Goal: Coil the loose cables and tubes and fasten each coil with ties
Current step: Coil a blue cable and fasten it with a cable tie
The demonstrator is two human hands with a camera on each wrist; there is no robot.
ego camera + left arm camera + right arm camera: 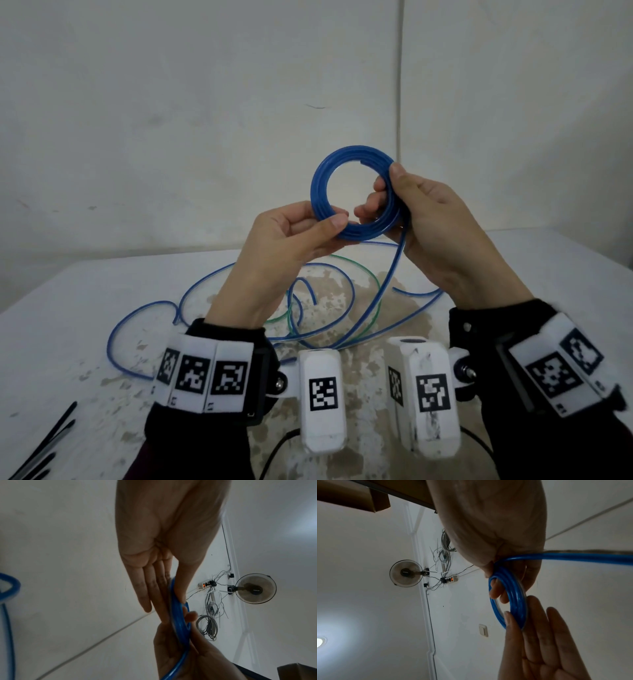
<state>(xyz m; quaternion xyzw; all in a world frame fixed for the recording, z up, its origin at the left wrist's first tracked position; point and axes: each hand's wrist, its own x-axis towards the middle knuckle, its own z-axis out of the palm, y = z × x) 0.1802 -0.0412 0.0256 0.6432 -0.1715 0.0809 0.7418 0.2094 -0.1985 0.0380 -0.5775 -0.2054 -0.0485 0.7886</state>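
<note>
A blue tube coil (319, 192) of several turns is held upright in the air above the table. My left hand (325, 224) pinches its lower left edge, thumb in front and straight fingers behind. My right hand (385, 188) grips the right side, with its fingers curled through the ring and its thumb on the outer rim. In the left wrist view the coil (180, 622) is edge-on between both hands. The right wrist view shows the coil (517, 601) with the free tube leaving to the right. That loose blue tube (373, 301) drops from my right hand to the table in wide loops.
A thin green tube (377, 294) lies tangled among the blue loops on the stained white table (68, 308). Black ties (54, 435) lie at the table's front left. A white wall stands close behind. A fan (406, 573) and a power strip hang on a far wall.
</note>
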